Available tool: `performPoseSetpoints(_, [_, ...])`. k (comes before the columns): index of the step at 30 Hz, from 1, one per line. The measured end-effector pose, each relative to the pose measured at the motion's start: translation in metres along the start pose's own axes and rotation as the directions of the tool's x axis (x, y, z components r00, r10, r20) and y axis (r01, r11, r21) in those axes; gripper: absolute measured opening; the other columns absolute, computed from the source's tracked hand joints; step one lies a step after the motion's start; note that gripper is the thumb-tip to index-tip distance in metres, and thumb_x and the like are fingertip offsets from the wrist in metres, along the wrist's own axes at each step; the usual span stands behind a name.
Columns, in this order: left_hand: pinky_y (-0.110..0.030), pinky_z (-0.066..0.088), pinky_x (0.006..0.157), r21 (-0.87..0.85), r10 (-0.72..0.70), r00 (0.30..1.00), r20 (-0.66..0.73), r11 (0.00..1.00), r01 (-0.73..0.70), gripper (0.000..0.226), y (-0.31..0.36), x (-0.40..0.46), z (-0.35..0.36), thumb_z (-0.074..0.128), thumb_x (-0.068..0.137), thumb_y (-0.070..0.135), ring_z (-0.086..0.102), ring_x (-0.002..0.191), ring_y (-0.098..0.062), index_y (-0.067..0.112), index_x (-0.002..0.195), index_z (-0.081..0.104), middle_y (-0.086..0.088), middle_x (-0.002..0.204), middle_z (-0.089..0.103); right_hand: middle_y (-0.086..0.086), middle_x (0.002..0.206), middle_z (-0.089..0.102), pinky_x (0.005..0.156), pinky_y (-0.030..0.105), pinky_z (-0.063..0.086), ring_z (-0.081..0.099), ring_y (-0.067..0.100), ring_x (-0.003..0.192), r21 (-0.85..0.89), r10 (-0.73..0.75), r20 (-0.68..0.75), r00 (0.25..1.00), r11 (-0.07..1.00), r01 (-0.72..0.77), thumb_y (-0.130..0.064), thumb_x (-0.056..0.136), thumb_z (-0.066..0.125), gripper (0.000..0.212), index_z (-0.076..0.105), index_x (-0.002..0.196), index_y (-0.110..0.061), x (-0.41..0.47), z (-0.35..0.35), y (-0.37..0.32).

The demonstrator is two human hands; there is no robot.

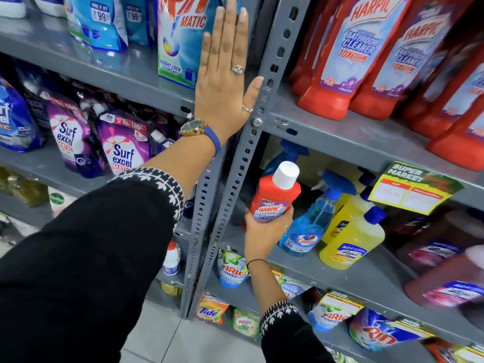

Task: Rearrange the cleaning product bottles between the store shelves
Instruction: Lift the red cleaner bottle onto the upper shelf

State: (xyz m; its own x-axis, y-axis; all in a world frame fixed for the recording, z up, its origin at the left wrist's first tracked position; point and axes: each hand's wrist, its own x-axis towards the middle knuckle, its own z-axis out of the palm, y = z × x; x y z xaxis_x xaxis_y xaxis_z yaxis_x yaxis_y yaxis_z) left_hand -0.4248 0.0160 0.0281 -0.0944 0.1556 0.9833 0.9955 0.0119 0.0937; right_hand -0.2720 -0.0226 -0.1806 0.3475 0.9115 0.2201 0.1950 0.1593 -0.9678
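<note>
Holding a small red cleaner bottle (275, 197) with a white cap, the person's right hand (264, 231) wraps its fingers around the lower half, at the left end of a grey metal shelf (353, 273). Just right of it on that shelf stand a blue spray bottle (311, 224) and a yellow bottle (353, 239). The left hand (225, 82) is open and flat, fingers straight and together, raised in front of the grey slotted upright post (262, 113), gripping nothing. Larger red bottles (348, 56) fill the shelf above. Purple detergent pouches (123, 145) sit on the left shelves.
</note>
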Motion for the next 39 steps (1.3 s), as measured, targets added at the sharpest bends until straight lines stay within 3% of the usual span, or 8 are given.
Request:
performPoseSetpoints(4, [-0.042, 0.006, 0.116, -0.028, 0.034, 0.999, 0.010, 0.999, -0.034, 0.065, -0.002, -0.003, -0.001, 0.035, 0.097, 0.037, 0.017, 0.138, -0.038, -0.005, 0.143, 0.018, -0.029, 0.147, 0.025, -0.005, 0.111, 0.045, 0.077, -0.009, 0.031, 0.040, -0.023, 0.102, 0.042, -0.115, -0.011, 0.993, 0.992, 0.116, -0.025, 0.051, 0.089, 0.096, 0.037, 0.132, -0.018, -0.008, -0.011, -0.021])
performPoseSetpoints(11, [-0.036, -0.002, 0.116, -0.032, 0.023, 0.996, 0.089, 0.999, -0.020, 0.067, 0.002, -0.002, -0.011, 0.032, 0.099, 0.041, 0.007, 0.141, -0.031, -0.001, 0.147, 0.010, -0.025, 0.152, 0.017, -0.005, 0.117, 0.055, 0.086, 0.011, 0.043, 0.055, 0.011, 0.106, 0.094, -0.221, 0.018, 0.975, 0.971, 0.218, -0.034, 0.050, 0.085, 0.092, 0.039, 0.129, -0.027, -0.018, -0.040, -0.089])
performPoseSetpoints(14, [-0.035, -0.004, 0.116, -0.038, 0.017, 0.994, 0.109, 0.999, -0.013, 0.069, 0.002, -0.003, -0.011, 0.031, 0.099, 0.043, 0.005, 0.142, -0.030, 0.001, 0.147, 0.006, -0.025, 0.152, 0.015, -0.010, 0.118, 0.052, 0.083, -0.002, 0.032, 0.050, 0.007, 0.106, 0.124, -0.285, -0.033, 0.958, 0.950, 0.287, -0.034, 0.050, 0.086, 0.094, 0.038, 0.130, -0.028, -0.017, -0.055, -0.125])
performPoseSetpoints(18, [-0.035, -0.005, 0.116, -0.069, 0.015, 0.993, 0.115, 0.998, -0.007, 0.070, 0.003, -0.003, -0.011, 0.030, 0.097, 0.044, 0.000, 0.142, -0.027, 0.001, 0.148, 0.007, -0.024, 0.153, 0.013, -0.010, 0.117, 0.051, 0.087, 0.007, 0.034, 0.046, 0.003, 0.104, 0.169, -0.382, -0.154, 0.911, 0.899, 0.405, -0.032, 0.050, 0.085, 0.098, 0.038, 0.136, -0.025, 0.001, -0.075, -0.182])
performPoseSetpoints(22, [-0.036, -0.005, 0.116, -0.098, 0.006, 0.992, 0.123, 0.995, 0.006, 0.070, 0.003, -0.002, -0.011, 0.027, 0.097, 0.046, -0.002, 0.142, -0.025, 0.000, 0.147, 0.008, -0.024, 0.153, 0.012, -0.020, 0.113, 0.039, 0.084, -0.009, 0.018, 0.034, -0.007, 0.100, 0.143, -0.465, -0.338, 0.818, 0.834, 0.533, -0.025, 0.055, 0.085, 0.103, 0.031, 0.142, -0.012, 0.039, -0.086, -0.232])
performPoseSetpoints(27, [-0.036, -0.004, 0.116, -0.067, 0.006, 0.993, 0.116, 0.998, 0.002, 0.069, 0.004, -0.003, -0.012, 0.027, 0.097, 0.044, -0.004, 0.142, -0.022, 0.001, 0.147, 0.006, -0.023, 0.153, 0.012, 0.008, 0.144, 0.040, 0.095, 0.011, 0.017, 0.030, 0.017, 0.128, 0.068, -0.444, -0.458, 0.770, 0.846, 0.529, -0.025, 0.060, 0.081, 0.108, 0.019, 0.148, -0.015, 0.095, -0.090, -0.268])
performPoseSetpoints(32, [-0.037, -0.004, 0.116, -0.071, 0.013, 0.995, 0.101, 0.997, -0.005, 0.070, 0.003, -0.003, -0.009, 0.029, 0.096, 0.043, -0.004, 0.142, -0.022, 0.003, 0.148, 0.004, -0.022, 0.153, 0.011, 0.019, 0.144, 0.038, 0.108, 0.034, 0.025, 0.035, 0.033, 0.132, -0.063, -0.422, -0.428, 0.799, 0.896, 0.439, -0.028, 0.064, 0.080, 0.107, 0.017, 0.148, -0.006, 0.147, -0.087, -0.262])
performPoseSetpoints(39, [-0.036, -0.005, 0.116, -0.057, 0.019, 0.997, 0.081, 0.998, -0.014, 0.071, 0.000, -0.004, -0.003, 0.030, 0.095, 0.042, -0.004, 0.143, -0.023, 0.005, 0.148, 0.000, -0.022, 0.153, 0.012, 0.023, 0.139, 0.041, 0.107, 0.040, 0.027, 0.039, 0.036, 0.128, -0.179, -0.436, -0.332, 0.837, 0.900, 0.398, -0.028, 0.064, 0.080, 0.106, 0.018, 0.145, -0.001, 0.175, -0.073, -0.244])
